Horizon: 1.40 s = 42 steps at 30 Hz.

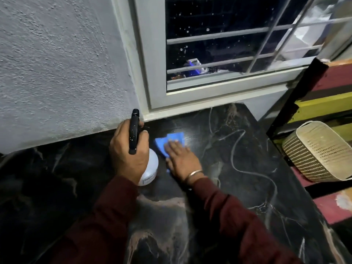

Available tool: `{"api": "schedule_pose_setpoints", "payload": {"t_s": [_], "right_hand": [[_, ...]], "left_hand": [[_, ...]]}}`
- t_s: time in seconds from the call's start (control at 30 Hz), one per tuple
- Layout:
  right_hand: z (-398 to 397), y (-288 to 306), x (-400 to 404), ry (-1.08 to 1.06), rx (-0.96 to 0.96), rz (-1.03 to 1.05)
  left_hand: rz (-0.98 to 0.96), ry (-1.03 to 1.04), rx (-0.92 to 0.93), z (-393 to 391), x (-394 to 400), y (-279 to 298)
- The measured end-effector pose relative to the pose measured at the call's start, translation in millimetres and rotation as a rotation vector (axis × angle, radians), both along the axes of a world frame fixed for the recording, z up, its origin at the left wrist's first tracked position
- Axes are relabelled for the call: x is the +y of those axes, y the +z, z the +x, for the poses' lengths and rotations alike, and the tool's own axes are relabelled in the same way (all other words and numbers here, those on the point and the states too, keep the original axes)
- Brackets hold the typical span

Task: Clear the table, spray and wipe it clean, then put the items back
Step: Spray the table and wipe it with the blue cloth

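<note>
The table [247, 168] is a black marble slab with white veins, set against the wall under a window. My left hand [127, 153] grips a spray bottle [150, 168] by its black trigger head, held just above the table near the wall; the bottle's body is white and translucent. My right hand [181, 161] lies flat, palm down, on a blue cloth [167, 141] that rests on the marble just right of the bottle. A metal bangle sits on that wrist. Both sleeves are dark red.
A woven beige basket [320, 151] stands off the table's right edge, beside a striped red and yellow surface [327, 103]. The rough grey wall [57, 73] and a white-framed barred window [219, 54] bound the table's far side.
</note>
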State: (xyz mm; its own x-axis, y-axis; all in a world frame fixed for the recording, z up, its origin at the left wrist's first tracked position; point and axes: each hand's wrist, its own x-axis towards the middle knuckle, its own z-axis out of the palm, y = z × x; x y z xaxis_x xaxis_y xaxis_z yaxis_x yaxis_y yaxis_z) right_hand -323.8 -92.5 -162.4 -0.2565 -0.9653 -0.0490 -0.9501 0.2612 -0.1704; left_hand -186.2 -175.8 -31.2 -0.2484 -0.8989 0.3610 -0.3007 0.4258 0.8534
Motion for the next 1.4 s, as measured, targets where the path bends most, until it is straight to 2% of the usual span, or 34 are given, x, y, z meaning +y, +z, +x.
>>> {"api": "schedule_pose_setpoints", "payload": {"t_s": [0.13,0.2,0.27,0.37,0.43,0.5,0.6,0.7,0.8,0.87,0.97,1.03,1.13,1.23,1.3,1.33,1.4], "right_hand": [[-111,2,48,-0.371,-0.015,0.008],[-120,5,78,-0.439,-0.013,-0.033],[-85,1,95,-0.321,0.028,-0.044],[-46,-1,91,0.02,-0.084,-0.052],[-57,-2,62,0.157,-0.101,-0.06],[-95,0,25,0.152,-0.049,-0.003],[-172,4,-12,-0.061,-0.03,0.048],[-238,4,3,-0.351,-0.014,-0.007],[-243,1,14,-0.542,-0.034,-0.047],[-212,4,-6,-0.446,-0.048,-0.071],[-155,4,-42,-0.048,-0.117,-0.039],[-150,6,-48,0.08,-0.175,-0.007],[-192,5,-31,-0.009,-0.137,-0.049],[-251,2,3,-0.261,-0.097,-0.065],[-262,4,22,-0.384,-0.063,-0.049],[-253,4,28,-0.387,-0.037,-0.055],[-217,4,45,-0.23,-0.002,-0.059]], "left_hand": [[0.006,0.023,-0.012,-36,11,-3],[0.012,0.026,-0.014,-61,19,-1],[0.009,0.025,-0.011,-81,26,1],[0.017,0.037,0.012,-112,34,0],[0.021,0.051,0.022,-124,38,-1],[0.019,0.053,0.012,-139,38,0],[0.001,0.041,-0.028,-156,35,3],[-0.022,0.055,-0.051,-167,32,6],[-0.023,0.076,-0.043,-174,31,8],[-0.017,0.072,-0.052,-178,31,7],[-0.031,0.065,-0.07,-181,32,7],[-0.037,0.07,-0.075,-181,34,8],[-0.028,0.071,-0.07,-179,38,9],[-0.019,0.067,-0.054,-179,44,9],[-0.023,0.073,-0.043,-179,49,8],[-0.025,0.077,-0.038,-180,51,8],[-0.022,0.083,-0.033,-183,56,6]]}}
